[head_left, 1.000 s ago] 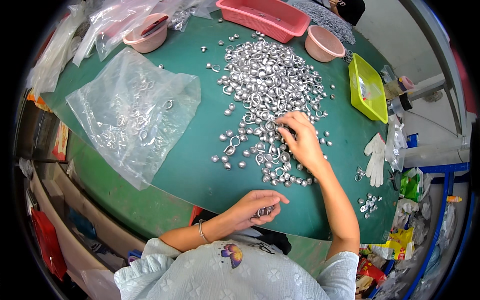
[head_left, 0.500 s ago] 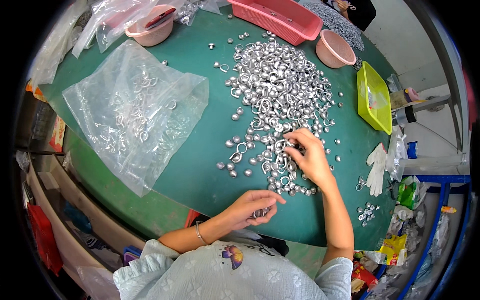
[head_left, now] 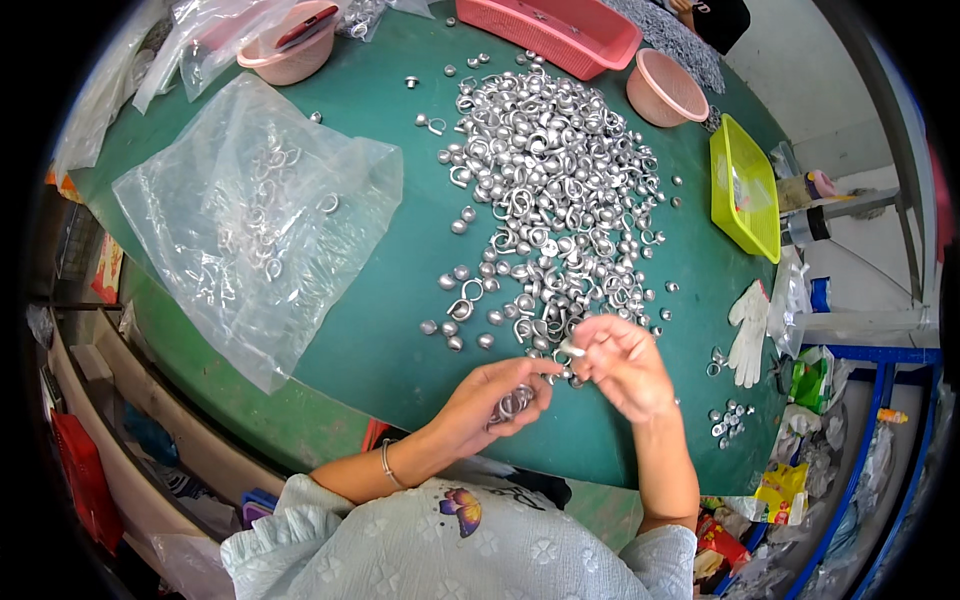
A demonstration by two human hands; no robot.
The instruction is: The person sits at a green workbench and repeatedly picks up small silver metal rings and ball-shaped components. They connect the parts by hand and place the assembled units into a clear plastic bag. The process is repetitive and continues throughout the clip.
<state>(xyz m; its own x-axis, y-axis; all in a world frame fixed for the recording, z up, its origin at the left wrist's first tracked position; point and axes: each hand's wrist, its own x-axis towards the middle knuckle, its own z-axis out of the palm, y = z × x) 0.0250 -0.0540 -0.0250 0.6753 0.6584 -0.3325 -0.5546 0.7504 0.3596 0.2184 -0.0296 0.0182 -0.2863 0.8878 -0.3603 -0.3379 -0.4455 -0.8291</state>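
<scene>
Head-worn fisheye, steeply down over table [head_left: 400,330]

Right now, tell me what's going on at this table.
A person sits at a round green table sorting small silver metal rings. The left hand cups a stack of rings, while the right hand pinches one ring just above it. A large pile of loose rings lies ahead, and a clear plastic bag holding some rings lies to the left.
</scene>
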